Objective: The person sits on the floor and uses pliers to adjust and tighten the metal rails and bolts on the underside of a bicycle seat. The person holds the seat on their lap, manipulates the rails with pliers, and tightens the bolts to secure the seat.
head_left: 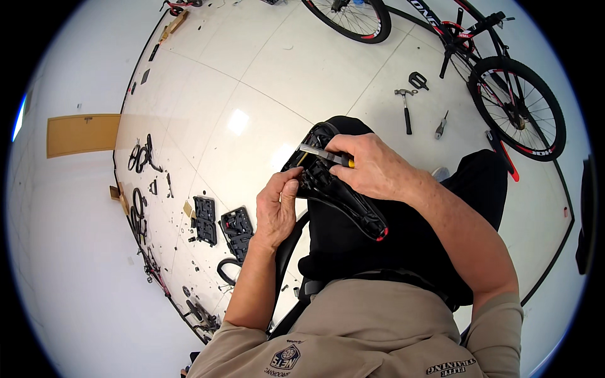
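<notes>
A black bicycle saddle point(356, 211) with a red-tipped nose lies across my lap, its underside turned up. My right hand point(372, 165) is closed around a silver, flat-fronted hand tool point(318, 152) with a yellow-and-black end. The tool's front lies over the wide rear part of the saddle; its exact kind is unclear. At the saddle's left edge, my left hand point(278, 205) pinches with thumb and forefinger close together. Its fingertips touch the saddle beside the tool's front. Whether something small is also between them is hidden.
A hammer point(407, 113), a screwdriver point(442, 125) and a black pedal point(417, 80) lie on the tiled floor ahead right, near a black-and-red bicycle point(517, 107). To my left are opened tool cases point(237, 228) and scattered bike parts point(145, 154) along the wall.
</notes>
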Demonstrator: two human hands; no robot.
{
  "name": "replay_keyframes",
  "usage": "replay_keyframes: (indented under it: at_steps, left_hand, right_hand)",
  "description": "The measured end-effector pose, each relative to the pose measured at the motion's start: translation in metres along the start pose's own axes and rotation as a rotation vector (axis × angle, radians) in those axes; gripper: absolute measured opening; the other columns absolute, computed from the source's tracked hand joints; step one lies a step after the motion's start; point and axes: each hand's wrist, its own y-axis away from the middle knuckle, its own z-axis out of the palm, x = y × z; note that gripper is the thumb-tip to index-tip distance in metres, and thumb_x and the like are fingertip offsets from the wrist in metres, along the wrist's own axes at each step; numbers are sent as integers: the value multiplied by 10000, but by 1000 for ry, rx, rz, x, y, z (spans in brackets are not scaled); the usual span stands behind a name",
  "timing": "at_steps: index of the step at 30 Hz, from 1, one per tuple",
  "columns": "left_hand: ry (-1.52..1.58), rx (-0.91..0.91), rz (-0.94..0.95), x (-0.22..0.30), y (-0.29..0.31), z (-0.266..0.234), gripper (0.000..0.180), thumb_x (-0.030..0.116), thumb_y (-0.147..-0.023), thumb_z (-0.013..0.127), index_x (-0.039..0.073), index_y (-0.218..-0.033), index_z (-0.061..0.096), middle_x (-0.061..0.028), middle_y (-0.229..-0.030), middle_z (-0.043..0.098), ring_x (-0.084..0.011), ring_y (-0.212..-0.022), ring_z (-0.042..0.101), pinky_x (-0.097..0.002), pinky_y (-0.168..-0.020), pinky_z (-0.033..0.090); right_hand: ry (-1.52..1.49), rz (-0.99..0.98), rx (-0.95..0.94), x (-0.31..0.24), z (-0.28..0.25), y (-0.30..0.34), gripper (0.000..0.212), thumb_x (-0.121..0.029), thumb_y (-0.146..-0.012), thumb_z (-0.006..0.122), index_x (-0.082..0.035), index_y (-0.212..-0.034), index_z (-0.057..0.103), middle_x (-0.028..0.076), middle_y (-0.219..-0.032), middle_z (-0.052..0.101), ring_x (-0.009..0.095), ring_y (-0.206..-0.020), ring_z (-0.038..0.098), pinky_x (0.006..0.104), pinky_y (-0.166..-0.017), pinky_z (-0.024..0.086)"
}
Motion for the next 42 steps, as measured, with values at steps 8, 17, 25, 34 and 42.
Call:
replay_keyframes:
  at_steps: [8, 17, 25, 34, 42]
  left_hand:
    - [42, 38, 44, 2, 0, 6, 447, 180, -858, 877, -9, -1215, 686, -68, -991, 669, -153, -883, 626, -294, -828, 533]
    - [-73, 85, 211, 10, -2, 9, 415, 91, -838, 867, -6, -1197, 684, -106, -1043, 670, -186, -854, 647, -311, -806, 545]
    - [-91, 128, 194, 9, -3, 9, 422, 85, -820, 873, -6, -1180, 671, -134, -1071, 664, -212, -905, 650, -323, -810, 544]
    - [44, 52, 121, 14, 1, 12, 490, 92, -846, 859, 18, -1264, 614, -39, -1044, 584, -149, -939, 573, -297, -852, 502]
    - [3, 50, 91, 11, 0, 13, 607, 169, -808, 905, 16, -1307, 596, -64, -1100, 599, -170, -976, 587, -318, -917, 509]
  right_hand:
    - [5, 31, -14, -1, 0, -1, 224, -60, -887, 680, 40, -1087, 689, 219, -848, 704, 376, -788, 697, 447, -746, 545]
    - [-11, 0, 2, 1, 0, -1, 221, -61, -890, 683, 38, -1088, 689, 214, -843, 705, 366, -776, 696, 447, -738, 542]
    - [-10, 46, -17, -5, -3, 0, 222, -60, -889, 691, 41, -1087, 687, 216, -856, 701, 367, -780, 694, 443, -738, 540]
    - [-1, 50, -31, -5, -3, -1, 220, -57, -887, 700, 31, -1088, 692, 210, -853, 702, 361, -780, 697, 439, -743, 544]
    - [-1, 59, -44, -5, -3, -3, 232, -60, -889, 703, 33, -1101, 691, 210, -862, 703, 359, -790, 697, 436, -752, 545]
